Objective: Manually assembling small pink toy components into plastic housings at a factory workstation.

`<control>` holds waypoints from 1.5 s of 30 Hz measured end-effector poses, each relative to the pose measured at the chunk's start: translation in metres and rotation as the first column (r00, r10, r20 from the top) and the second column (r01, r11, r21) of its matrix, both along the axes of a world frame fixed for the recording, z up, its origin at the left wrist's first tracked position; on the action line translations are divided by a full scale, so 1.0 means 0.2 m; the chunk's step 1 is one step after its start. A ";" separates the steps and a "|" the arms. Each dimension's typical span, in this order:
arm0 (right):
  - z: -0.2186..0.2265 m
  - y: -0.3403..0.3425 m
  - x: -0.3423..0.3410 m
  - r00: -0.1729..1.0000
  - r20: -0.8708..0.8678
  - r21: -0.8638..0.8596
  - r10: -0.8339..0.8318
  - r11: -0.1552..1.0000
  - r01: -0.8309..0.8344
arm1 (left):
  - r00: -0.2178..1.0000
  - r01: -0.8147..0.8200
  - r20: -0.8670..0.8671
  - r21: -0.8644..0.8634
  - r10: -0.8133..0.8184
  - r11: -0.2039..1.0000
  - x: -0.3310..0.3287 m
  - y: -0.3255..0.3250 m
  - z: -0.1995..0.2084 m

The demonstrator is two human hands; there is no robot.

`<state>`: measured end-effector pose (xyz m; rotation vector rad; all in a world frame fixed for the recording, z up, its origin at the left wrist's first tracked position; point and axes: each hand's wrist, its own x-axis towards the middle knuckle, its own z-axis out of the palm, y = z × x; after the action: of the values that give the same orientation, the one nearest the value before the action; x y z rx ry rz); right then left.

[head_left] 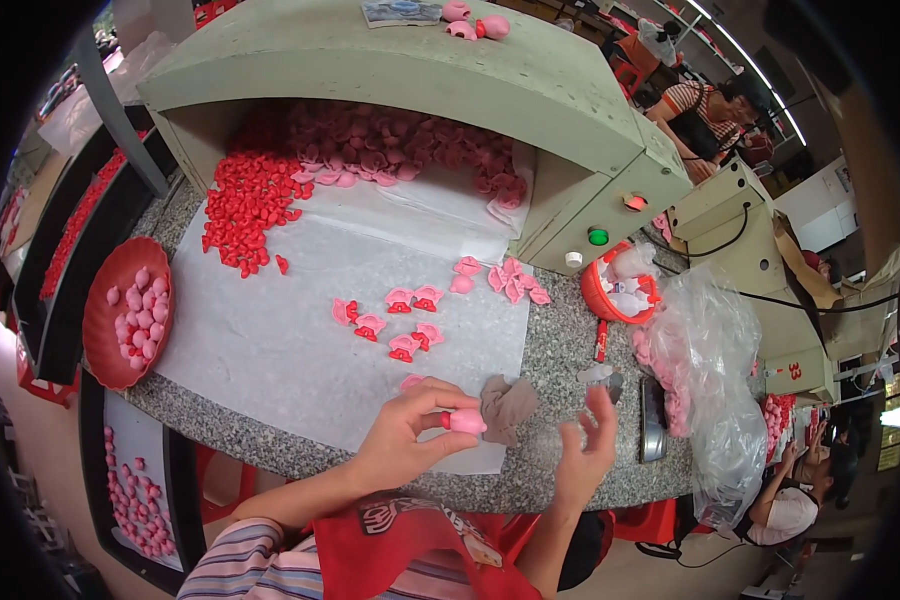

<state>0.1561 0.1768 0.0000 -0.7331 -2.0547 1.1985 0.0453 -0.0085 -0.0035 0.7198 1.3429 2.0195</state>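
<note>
My left hand [410, 432] pinches a small pink toy piece with a red tip [463, 421] just above the near edge of the white sheet [270, 330]. My right hand [587, 450] is raised beside it, fingers spread, holding nothing. A crumpled brown cloth [510, 405] lies between the two hands. Several pink pieces with red parts [405, 320] sit loose on the sheet farther out.
A heap of small red parts [250, 205] and pink parts [400, 145] lies under the green machine hood [450, 70]. A red bowl of pink pieces [125, 310] is at left; a red basket [620, 290] and clear bag [710, 370] at right. Other people work at right.
</note>
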 end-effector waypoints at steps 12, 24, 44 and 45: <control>0.05 -0.37 -0.19 0.788 -0.201 -0.227 0.581 0.755 -0.615 | 0.999 0.043 -0.014 0.111 -0.042 0.993 0.06 0.01 0.04; 0.00 -0.40 -0.20 0.768 -0.339 -0.193 0.543 0.759 -0.622 | 0.942 -0.056 -0.333 -0.002 0.052 0.998 0.04 0.00 0.05; 0.11 -0.35 -0.14 0.712 -0.461 -0.451 0.529 0.551 -0.702 | 0.973 -0.041 -0.225 0.067 0.056 0.997 0.06 -0.01 0.12; 0.12 -0.35 -0.14 0.714 -0.461 -0.451 0.527 0.553 -0.700 | 0.985 -0.054 -0.163 0.054 0.062 0.997 0.07 0.00 0.14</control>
<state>0.1288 0.1066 0.0237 -0.0159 -1.7109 2.2985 0.0584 -0.0093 0.0249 0.8968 1.4260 2.0829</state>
